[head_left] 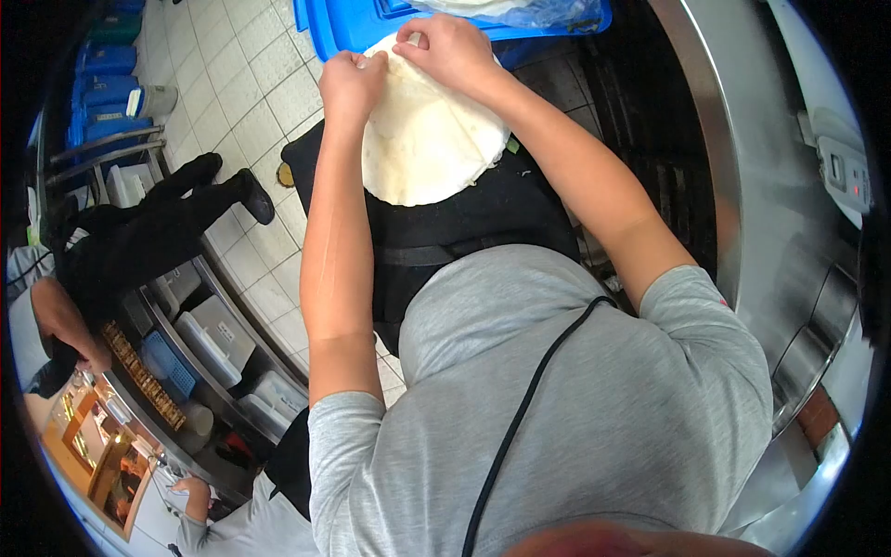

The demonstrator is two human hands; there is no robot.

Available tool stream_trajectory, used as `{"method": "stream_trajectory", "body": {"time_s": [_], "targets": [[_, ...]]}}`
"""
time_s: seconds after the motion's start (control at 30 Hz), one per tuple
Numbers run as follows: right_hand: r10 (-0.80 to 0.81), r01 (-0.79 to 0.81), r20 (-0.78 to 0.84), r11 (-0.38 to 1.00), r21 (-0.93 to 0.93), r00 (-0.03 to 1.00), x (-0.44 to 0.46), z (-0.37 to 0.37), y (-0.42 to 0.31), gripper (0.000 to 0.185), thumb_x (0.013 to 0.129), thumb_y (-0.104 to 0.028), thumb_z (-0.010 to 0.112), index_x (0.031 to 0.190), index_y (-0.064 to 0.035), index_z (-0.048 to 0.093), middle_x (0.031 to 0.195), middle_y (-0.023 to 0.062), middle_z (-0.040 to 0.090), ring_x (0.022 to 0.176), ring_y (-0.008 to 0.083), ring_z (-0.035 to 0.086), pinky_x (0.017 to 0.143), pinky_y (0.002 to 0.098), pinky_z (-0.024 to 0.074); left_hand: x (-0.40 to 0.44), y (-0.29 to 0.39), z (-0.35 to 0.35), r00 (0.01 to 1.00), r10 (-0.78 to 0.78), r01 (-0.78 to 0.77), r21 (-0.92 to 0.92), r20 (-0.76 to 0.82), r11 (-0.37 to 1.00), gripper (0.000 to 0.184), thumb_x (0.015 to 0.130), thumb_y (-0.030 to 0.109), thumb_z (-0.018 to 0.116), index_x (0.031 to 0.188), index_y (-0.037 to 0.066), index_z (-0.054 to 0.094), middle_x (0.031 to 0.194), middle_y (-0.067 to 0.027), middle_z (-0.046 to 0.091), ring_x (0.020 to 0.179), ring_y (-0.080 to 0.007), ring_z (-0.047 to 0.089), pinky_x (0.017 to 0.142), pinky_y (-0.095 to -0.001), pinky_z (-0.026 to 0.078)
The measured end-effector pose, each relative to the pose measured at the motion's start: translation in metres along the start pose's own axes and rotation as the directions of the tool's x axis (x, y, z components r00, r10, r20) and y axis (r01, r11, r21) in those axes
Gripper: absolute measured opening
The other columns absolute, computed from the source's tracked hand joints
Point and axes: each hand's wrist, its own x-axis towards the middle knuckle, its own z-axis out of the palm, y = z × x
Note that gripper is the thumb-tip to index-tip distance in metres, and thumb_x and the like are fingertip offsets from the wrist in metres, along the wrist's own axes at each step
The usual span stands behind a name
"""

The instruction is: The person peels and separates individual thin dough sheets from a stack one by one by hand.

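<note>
A large, thin, pale round tortilla (pixel 432 139) rests over my dark apron on my lap, its lower edge looking uneven and possibly layered. My left hand (pixel 355 85) pinches its upper left edge between thumb and fingers. Close beside it, my right hand (pixel 450 51) has its fingertips pressed together at the top edge of the same tortilla. Just beyond my hands is a blue plastic crate (pixel 325 32), with a clear plastic bag (pixel 557 13) holding pale round sheets on it.
A steel counter (pixel 770 139) runs along my right. To the left, a person in dark trousers (pixel 158 218) stands by a counter with white containers (pixel 218 339). Another person's hand (pixel 193 497) shows lower left. Blue bins (pixel 104 93) line the tiled floor (pixel 251 56).
</note>
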Motion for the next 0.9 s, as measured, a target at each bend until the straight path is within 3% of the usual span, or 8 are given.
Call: {"method": "stream_trajectory", "body": {"time_s": [0.07, 0.2, 0.27, 0.3, 0.37, 0.57, 0.9], "targets": [[-0.009, 0.009, -0.008, 1.000, 0.003, 1.000, 0.000, 0.000, 0.001, 0.031, 0.093, -0.047, 0.080, 0.110, -0.0213, 0.085, 0.083, 0.0037, 0.076, 0.080, 0.0271, 0.075, 0.073, 0.0440, 0.0590, -0.004, 0.007, -0.001, 0.999, 0.029, -0.026, 0.065, -0.043, 0.998, 0.039, 0.086, 0.038, 0.082, 0.081, 0.001, 0.069, 0.076, -0.0147, 0.074, 0.074, -0.0261, 0.073, 0.074, -0.0425, 0.058], [-0.011, 0.011, -0.006, 1.000, 0.019, 1.000, -0.002, -0.001, 0.001, 0.030, 0.094, -0.046, 0.080, 0.110, -0.0209, 0.084, 0.081, 0.0036, 0.075, 0.080, 0.0268, 0.075, 0.073, 0.0441, 0.0587, -0.004, 0.007, 0.004, 0.985, 0.142, -0.122, 0.185, -0.097, 0.975, 0.031, 0.085, 0.031, 0.077, 0.085, 0.000, 0.073, 0.080, -0.0196, 0.077, 0.079, -0.0347, 0.077, 0.078, -0.0467, 0.059], [-0.014, 0.014, -0.006, 1.000, 0.022, 1.000, -0.003, -0.001, 0.000, 0.030, 0.093, -0.046, 0.080, 0.110, -0.0208, 0.084, 0.081, 0.0037, 0.075, 0.080, 0.0270, 0.075, 0.073, 0.0443, 0.0587, -0.010, 0.015, 0.006, 0.975, 0.186, -0.131, 0.362, -0.124, 0.923, 0.029, 0.086, 0.028, 0.074, 0.088, 0.000, 0.074, 0.090, -0.0238, 0.078, 0.090, -0.0426, 0.078, 0.084, -0.0520, 0.060], [-0.017, 0.017, -0.006, 1.000, 0.022, 1.000, 0.000, -0.001, -0.001, 0.031, 0.093, -0.046, 0.080, 0.110, -0.0208, 0.084, 0.081, 0.0037, 0.075, 0.080, 0.0272, 0.074, 0.073, 0.0446, 0.0588, -0.011, 0.019, 0.007, 0.975, 0.185, -0.130, 0.360, -0.124, 0.924, 0.029, 0.086, 0.028, 0.074, 0.088, 0.000, 0.074, 0.090, -0.0238, 0.078, 0.090, -0.0426, 0.078, 0.084, -0.0520, 0.060], [-0.022, 0.023, -0.016, 0.999, 0.025, 1.000, -0.001, 0.000, 0.000, 0.030, 0.093, -0.045, 0.080, 0.111, -0.0208, 0.084, 0.082, 0.0039, 0.075, 0.079, 0.0275, 0.074, 0.073, 0.0448, 0.0589, -0.016, 0.024, 0.011, 0.944, 0.281, -0.153, 0.524, -0.174, 0.838, 0.031, 0.088, 0.026, 0.074, 0.100, -0.003, 0.073, 0.102, -0.0266, 0.078, 0.097, -0.0453, 0.077, 0.088, -0.0549, 0.061], [-0.032, 0.032, -0.016, 0.999, 0.026, 0.999, 0.001, 0.001, 0.000, 0.030, 0.093, -0.044, 0.080, 0.111, -0.0208, 0.084, 0.083, 0.0045, 0.076, 0.079, 0.0285, 0.075, 0.073, 0.0456, 0.0589, -0.012, 0.036, 0.009, 0.966, 0.228, -0.124, 0.550, -0.124, 0.826, 0.048, 0.090, 0.024, 0.075, 0.123, -0.008, 0.061, 0.114, -0.0324, 0.073, 0.100, -0.0503, 0.076, 0.090, -0.0561, 0.062], [-0.050, 0.051, -0.027, 0.999, 0.009, 0.998, -0.001, 0.002, 0.002, 0.028, 0.095, -0.043, 0.079, 0.109, -0.0198, 0.084, 0.082, 0.0050, 0.074, 0.081, 0.0281, 0.074, 0.073, 0.0465, 0.0587, -0.021, 0.016, 0.023, 0.896, 0.338, -0.221, 0.372, -0.287, 0.902, 0.032, 0.092, 0.014, 0.070, 0.113, -0.007, 0.058, 0.111, -0.0334, 0.067, 0.099, -0.0533, 0.071, 0.089, -0.0592, 0.059]]}}
